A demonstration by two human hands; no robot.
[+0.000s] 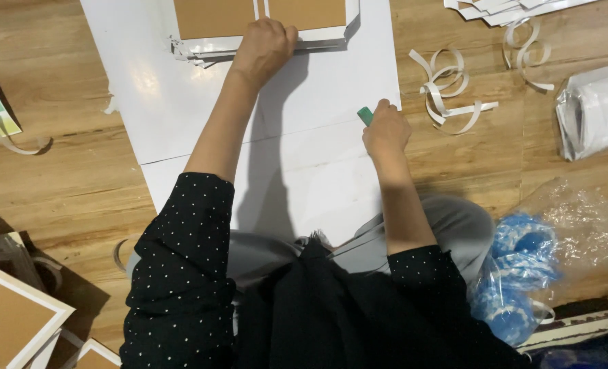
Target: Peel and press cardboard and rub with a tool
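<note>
Up top, the left hand (264,46) presses fingers-down on one stack of flat white-edged brown cards (263,24), its long side running left to right at the far edge of the white sheets (181,102), two overlapping. The right hand (386,130) is curled around one small green tool (365,115) at the sheet's right edge, its tip pointing away up-left. Several curled paper strips (447,89) lie on the wooden tabletop (58,157).

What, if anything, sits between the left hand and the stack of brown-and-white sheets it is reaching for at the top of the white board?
Nothing visible. The left hand already rests on the front edge of the stack of brown-and-white sheets, with only bare white board below it. The right hand, holding a small green tool, is off to the side.
</note>
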